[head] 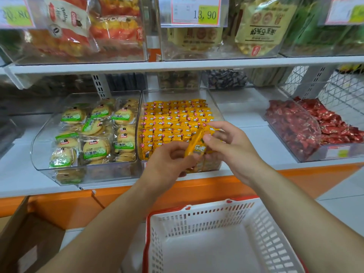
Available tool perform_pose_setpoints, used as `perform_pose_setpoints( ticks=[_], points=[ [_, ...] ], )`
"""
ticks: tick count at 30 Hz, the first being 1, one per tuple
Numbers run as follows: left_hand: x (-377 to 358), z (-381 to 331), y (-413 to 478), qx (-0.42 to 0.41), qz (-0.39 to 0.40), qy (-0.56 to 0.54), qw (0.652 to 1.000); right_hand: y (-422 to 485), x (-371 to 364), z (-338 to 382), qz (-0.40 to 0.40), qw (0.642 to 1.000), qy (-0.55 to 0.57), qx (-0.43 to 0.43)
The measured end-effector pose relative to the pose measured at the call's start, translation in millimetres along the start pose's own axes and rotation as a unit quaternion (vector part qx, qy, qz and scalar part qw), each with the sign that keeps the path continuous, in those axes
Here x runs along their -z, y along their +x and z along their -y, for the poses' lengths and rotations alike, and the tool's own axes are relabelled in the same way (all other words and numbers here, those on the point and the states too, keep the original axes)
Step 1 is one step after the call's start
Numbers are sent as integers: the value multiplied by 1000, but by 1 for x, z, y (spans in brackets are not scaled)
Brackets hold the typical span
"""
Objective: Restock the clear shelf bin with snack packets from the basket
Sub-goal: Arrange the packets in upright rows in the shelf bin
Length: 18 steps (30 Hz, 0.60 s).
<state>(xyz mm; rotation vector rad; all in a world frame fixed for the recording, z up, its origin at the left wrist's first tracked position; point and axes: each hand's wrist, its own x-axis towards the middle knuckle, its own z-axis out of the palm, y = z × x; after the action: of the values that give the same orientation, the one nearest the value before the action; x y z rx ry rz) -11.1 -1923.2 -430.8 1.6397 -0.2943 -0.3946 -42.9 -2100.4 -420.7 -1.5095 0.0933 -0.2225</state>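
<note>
A clear shelf bin (213,104) on the middle shelf holds neat rows of small yellow snack packets (173,117). Over its front right corner both hands hold a yellow-orange snack packet (197,144) standing on end. My left hand (167,162) grips its lower end with curled fingers. My right hand (232,146) pinches its upper part with thumb and fingers. Below, the white basket (275,239) with a red rim stands on the floor, and I see no packets inside it.
A clear bin of round green-labelled biscuits (92,134) stands left of the yellow bin; a bin of red wrapped sweets (315,129) is at the right. The upper shelf carries larger bags and price tags. A brown cardboard box (25,239) sits at the lower left.
</note>
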Motion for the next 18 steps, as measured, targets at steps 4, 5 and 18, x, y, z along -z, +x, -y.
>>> perform_pose_setpoints(
  ticks=[4,5,18],
  points=[
    [11,6,10,-48,-90,170,980,13,14,6,-92,980,-146,102],
    [14,8,15,-52,-107,214,969,15,18,6,-119,973,-156,119],
    [20,4,104,-90,5,499,862,26,31,-5,-142,982,-113,61]
  ],
)
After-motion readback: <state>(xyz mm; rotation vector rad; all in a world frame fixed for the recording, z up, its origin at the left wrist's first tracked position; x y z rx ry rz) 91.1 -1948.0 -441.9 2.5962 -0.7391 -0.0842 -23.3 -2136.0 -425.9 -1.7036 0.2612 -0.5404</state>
